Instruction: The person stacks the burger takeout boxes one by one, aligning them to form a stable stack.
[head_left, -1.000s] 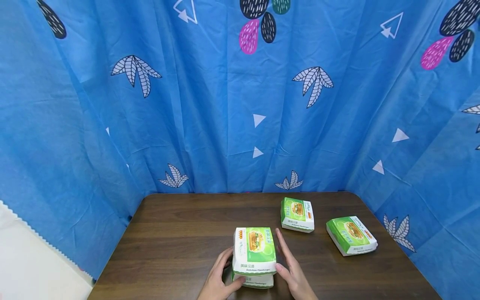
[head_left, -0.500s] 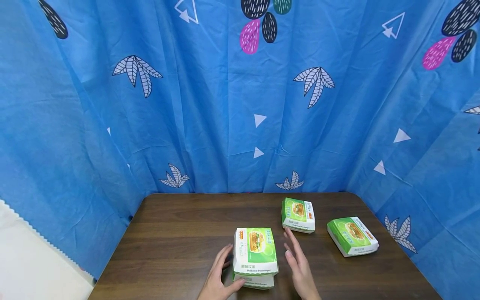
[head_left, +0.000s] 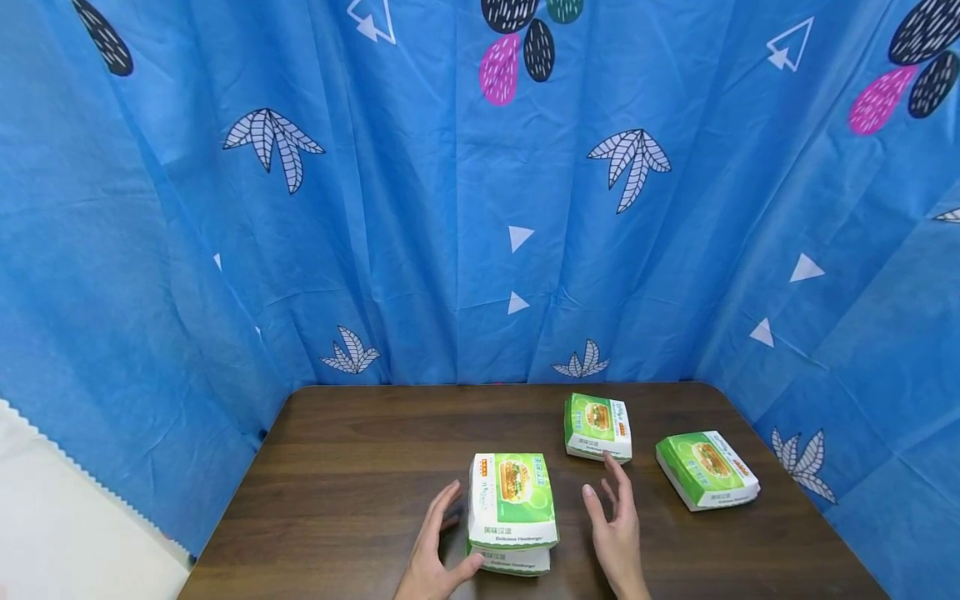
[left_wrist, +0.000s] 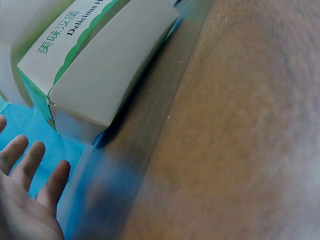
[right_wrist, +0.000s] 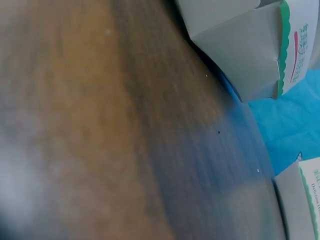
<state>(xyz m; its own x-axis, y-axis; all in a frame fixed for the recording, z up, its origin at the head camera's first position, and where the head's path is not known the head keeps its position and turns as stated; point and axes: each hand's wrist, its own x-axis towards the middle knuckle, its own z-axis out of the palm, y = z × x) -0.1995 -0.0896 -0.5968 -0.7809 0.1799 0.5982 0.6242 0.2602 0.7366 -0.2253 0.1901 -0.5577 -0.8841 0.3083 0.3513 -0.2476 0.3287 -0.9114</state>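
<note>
Two stacked burger boxes (head_left: 513, 510): one is seated on the other, lower centre of the head view.
Left hand (head_left: 431, 554): held just left of the stack, fingers spread; whether the lower box (head_left: 517, 563) is touched by the thumb cannot be told.
Right hand (head_left: 617, 535): held right of the stack, apart from the left, fingers loosely extended; contact with the rear box (head_left: 597, 427) cannot be told.
Right box (head_left: 707, 471): set at lower right on the brown table (head_left: 360, 467).
</note>
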